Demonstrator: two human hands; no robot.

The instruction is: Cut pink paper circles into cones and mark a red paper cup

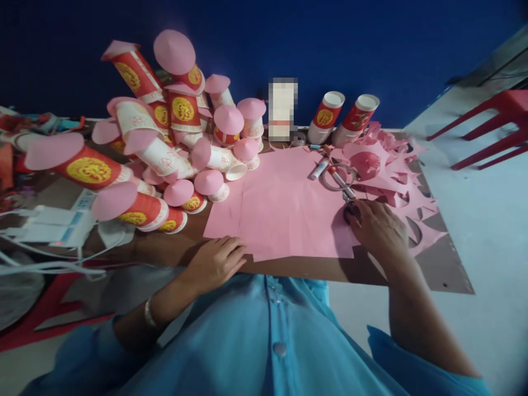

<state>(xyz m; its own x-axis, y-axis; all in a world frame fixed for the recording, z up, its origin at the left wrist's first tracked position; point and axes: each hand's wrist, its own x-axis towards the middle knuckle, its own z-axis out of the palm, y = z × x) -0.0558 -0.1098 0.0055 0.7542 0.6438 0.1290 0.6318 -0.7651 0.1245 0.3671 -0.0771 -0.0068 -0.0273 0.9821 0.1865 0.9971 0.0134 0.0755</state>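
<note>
Pink paper sheets (284, 203) lie flat before me, overlapping one another. My left hand (218, 257) rests palm down at the table's front edge, by the near left corner of the sheets, fingers loosely extended and holding nothing. At the right side of the sheets, my right hand (381, 228) has its fingers closed around the dark handles of a pair of scissors (350, 210); the palm side is hidden. Just beyond the scissors are a clear ring like a tape roll (352, 175), a red-and-white tube (338, 179) and a small white tube (319, 169).
Paper cups with pink cone tops (181, 113) crowd the table's left side. Two stacks of cups (325, 118) stand at the back. Cut pink scraps (396, 165) pile up at right. White cables and a box (61, 225) lie far left; a red stool (490, 124) stands beyond.
</note>
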